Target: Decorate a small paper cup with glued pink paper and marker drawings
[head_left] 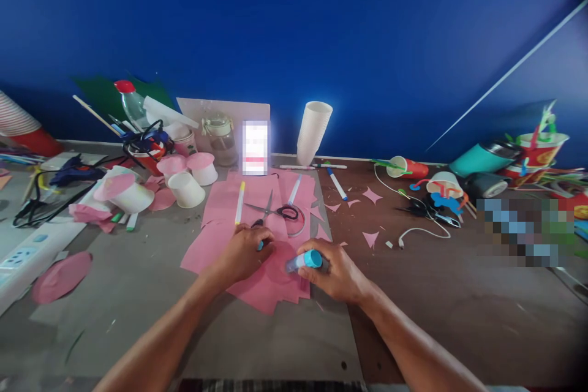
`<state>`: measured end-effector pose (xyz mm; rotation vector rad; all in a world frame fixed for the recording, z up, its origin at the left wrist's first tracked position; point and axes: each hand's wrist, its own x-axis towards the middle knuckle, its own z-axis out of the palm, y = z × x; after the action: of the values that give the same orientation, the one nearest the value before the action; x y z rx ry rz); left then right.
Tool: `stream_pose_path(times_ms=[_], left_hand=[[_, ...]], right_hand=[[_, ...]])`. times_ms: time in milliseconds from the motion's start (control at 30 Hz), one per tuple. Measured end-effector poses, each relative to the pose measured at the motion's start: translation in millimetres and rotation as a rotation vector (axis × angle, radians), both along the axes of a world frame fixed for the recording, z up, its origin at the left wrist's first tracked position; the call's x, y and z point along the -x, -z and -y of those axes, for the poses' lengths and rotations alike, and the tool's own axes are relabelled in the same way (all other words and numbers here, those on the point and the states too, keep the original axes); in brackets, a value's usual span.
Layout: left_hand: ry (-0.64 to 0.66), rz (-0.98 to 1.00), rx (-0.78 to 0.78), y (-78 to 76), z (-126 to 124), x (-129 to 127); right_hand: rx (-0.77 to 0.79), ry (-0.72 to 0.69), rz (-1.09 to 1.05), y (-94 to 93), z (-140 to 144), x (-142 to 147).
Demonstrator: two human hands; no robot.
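Note:
My right hand (337,271) grips a glue stick (305,260) with a light blue body, lying sideways over the pink paper sheets (225,202). My left hand (245,251) is closed around a small light blue piece, apparently the glue stick's cap (260,245), and rests on the pink paper. Black-handled scissors (274,211) lie on the paper just beyond my left hand. A yellow-capped marker (239,202) and a blue-capped marker (294,189) lie beside them.
A stack of white paper cups (313,132) stands at the back by the blue wall. Pink-covered cups (186,180) sit at left, with a power strip (22,257) and a pink paper disc (62,275). Pink star cut-outs (371,196), a cable (422,229) and decorated cups (443,184) lie right.

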<state>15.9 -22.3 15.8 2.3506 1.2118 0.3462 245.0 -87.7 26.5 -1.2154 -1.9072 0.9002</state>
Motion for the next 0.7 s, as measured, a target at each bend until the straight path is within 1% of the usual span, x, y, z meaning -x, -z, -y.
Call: stream_pose_path(times_ms=[133,267,467,567,700], left_hand=[[0.015,-0.019,-0.004,-0.6,1,-1],[0.034,-0.037,-0.017,1.1,2,-1],[0.067,-0.084,0.026,-1.0,3,0],[0.074,-0.096,0.025,-2.2,3,1],[0.085,-0.059,0.022,-0.4,2,2]], right_hand=[[-0.102,-0.057,0.085,3.7,1,2],[-0.159,-0.098,0.117,7.9,4,5],[-0.149,-0.134,0.102,9.5,10,16],[-0.139,-0.126,0.089,10.9,11,21],[-0.157,-0.122,0.066,15.0,12,28]])
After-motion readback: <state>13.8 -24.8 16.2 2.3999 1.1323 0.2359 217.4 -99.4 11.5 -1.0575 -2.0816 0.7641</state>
